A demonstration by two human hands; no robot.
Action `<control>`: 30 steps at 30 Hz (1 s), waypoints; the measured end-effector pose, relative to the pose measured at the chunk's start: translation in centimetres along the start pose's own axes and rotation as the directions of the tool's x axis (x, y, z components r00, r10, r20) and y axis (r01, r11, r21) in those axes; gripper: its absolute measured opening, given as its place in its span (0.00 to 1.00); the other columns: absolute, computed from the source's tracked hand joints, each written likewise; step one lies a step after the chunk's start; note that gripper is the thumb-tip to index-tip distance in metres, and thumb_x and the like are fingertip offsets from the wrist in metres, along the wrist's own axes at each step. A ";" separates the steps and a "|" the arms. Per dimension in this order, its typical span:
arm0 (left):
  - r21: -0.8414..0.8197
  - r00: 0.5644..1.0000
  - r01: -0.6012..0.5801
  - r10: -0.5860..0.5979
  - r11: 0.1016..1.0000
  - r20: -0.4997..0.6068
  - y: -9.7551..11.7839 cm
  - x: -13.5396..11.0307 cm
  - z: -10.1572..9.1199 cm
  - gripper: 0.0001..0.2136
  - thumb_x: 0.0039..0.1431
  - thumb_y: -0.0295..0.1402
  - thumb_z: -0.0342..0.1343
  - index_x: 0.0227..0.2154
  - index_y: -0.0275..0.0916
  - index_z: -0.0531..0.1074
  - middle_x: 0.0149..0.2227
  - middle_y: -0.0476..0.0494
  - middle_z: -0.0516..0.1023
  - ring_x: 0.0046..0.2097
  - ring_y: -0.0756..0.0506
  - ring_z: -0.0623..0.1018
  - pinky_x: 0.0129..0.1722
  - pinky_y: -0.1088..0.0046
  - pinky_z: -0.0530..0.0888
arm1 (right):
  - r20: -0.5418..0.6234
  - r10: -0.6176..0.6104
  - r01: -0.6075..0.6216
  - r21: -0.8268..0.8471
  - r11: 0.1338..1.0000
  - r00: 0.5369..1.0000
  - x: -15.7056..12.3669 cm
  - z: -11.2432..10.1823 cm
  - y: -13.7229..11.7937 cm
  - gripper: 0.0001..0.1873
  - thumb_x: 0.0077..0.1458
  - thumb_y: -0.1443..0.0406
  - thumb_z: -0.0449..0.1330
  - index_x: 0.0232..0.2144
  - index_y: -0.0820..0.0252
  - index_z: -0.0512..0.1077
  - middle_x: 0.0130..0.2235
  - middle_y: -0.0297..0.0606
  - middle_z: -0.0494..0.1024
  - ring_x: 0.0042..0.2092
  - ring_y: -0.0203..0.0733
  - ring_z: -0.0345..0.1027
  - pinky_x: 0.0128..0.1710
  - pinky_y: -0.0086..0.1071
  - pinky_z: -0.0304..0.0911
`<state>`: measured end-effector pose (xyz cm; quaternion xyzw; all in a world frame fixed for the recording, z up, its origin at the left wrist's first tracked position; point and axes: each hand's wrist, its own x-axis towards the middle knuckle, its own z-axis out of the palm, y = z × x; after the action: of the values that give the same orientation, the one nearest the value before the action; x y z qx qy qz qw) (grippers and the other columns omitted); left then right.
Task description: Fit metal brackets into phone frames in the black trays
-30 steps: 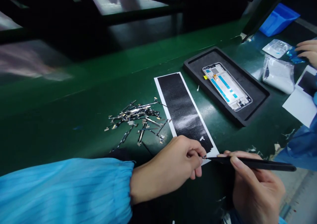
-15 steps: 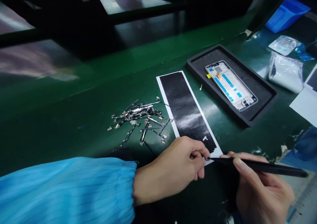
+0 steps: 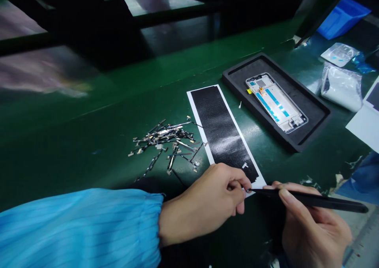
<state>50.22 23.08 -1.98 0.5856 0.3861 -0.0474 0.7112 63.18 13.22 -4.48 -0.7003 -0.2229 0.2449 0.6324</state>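
While the left hand (image 3: 204, 205) pinches the bottom corner of a white-edged black adhesive sheet (image 3: 220, 130), the right hand (image 3: 314, 224) grips black tweezers (image 3: 308, 200), tips right at that corner, lower center of the frame. Loose metal strips (image 3: 162, 141) sit just left of the sheet.

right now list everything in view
bench mat: 1, green, underneath
black foam tray: 1, black, right of centre
phone frame: 1, silver and blue, in tray
sheet of black strips: 1, black on white, centre
flex strips: many, silver and black, loose pile
plastic bags: 2, clear, far right
blue bin: 1, blue, far corner
white card: 1, white, right edge
tweezers: 1, black, in right hand
left hand: 1, bare, at sheet's near end
right hand: 1, bare, lower right
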 end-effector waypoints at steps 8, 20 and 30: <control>-0.016 1.000 0.013 -0.013 1.000 0.004 0.2 0.0 0.0 0.10 0.51 0.26 0.45 0.32 0.33 0.72 0.21 0.50 0.70 0.25 0.51 0.70 0.26 0.76 0.67 | -0.046 0.028 -0.027 0.012 1.000 0.999 0.1 0.2 -0.2 0.07 0.30 0.64 0.69 0.17 0.59 0.76 0.22 0.37 0.75 0.26 0.38 0.70 0.27 0.26 0.67; -0.005 1.000 0.019 -0.019 1.000 0.002 0.0 -0.2 0.1 0.12 0.50 0.28 0.45 0.32 0.33 0.72 0.23 0.48 0.72 0.26 0.50 0.70 0.27 0.76 0.67 | 0.007 -0.016 0.016 -0.007 1.000 1.000 0.1 0.0 0.1 0.05 0.33 0.64 0.68 0.18 0.58 0.76 0.23 0.36 0.76 0.26 0.36 0.70 0.27 0.24 0.66; -0.030 1.000 0.004 -0.004 1.000 0.002 -0.2 -0.1 0.0 0.10 0.52 0.29 0.46 0.32 0.33 0.72 0.23 0.49 0.71 0.26 0.51 0.70 0.27 0.76 0.67 | 0.027 -0.046 0.047 -0.015 0.999 0.999 0.1 -0.1 -0.1 0.04 0.34 0.65 0.67 0.18 0.58 0.76 0.23 0.35 0.76 0.27 0.36 0.71 0.28 0.22 0.66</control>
<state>50.08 22.97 -2.05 0.5738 0.3872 -0.0437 0.7204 63.28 13.18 -4.39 -0.6966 -0.2496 0.2377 0.6293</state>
